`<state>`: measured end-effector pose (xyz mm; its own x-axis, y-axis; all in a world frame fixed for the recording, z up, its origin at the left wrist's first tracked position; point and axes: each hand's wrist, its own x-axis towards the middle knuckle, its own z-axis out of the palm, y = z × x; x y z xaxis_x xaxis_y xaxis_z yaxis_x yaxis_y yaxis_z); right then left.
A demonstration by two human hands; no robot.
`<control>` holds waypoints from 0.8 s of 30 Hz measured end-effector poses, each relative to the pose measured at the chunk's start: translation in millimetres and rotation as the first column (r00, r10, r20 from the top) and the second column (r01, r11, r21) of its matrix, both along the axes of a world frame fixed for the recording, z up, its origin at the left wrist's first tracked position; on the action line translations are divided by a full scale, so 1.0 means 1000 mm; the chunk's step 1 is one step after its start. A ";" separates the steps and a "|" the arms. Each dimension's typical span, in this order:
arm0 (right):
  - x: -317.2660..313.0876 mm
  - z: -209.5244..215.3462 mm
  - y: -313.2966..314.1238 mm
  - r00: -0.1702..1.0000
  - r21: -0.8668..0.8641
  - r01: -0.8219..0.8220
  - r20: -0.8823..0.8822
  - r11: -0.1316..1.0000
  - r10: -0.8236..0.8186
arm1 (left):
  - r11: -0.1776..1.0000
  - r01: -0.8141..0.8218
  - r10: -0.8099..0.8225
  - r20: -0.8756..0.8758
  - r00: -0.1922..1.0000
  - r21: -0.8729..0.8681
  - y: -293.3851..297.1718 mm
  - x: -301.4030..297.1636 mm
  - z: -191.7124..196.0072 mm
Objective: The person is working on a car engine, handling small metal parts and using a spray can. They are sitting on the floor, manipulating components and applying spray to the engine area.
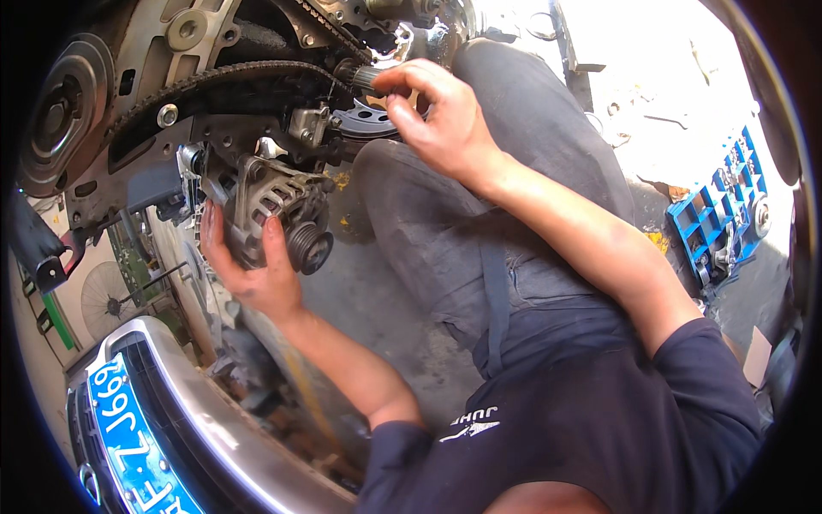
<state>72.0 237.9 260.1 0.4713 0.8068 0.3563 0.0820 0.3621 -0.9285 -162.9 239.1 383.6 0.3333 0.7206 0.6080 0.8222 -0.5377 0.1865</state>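
Note:
An alternator (272, 199), with a slotted metal casing and a grooved black pulley (310, 248), sits beneath the engine at left. My left hand (261, 278) cups it from below, thumb on the casing and fingers up its left side. Farther right, my right hand (441, 124) is curled at a ridged metal cylinder (368, 78), its fingertips at the end of the piece; the hand partly hides it. A timing chain (231, 72) curves toward that cylinder. Below it shows a silver disc with holes (364, 124), partly behind my knee.
At left is a large round metal pulley (64, 111) on the engine. A vehicle's front bumper (201, 411) with a blue plate stands at lower left. On the floor at right lies a blue compartment tray (715, 210) of small metal parts. My bent knees (522, 111) are close to the engine.

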 end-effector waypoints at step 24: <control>-0.027 0.008 0.012 0.939 -0.195 -0.168 0.268 0.966 0.217 | 0.997 0.075 -0.075 0.075 0.994 -0.003 -0.008 0.000 0.000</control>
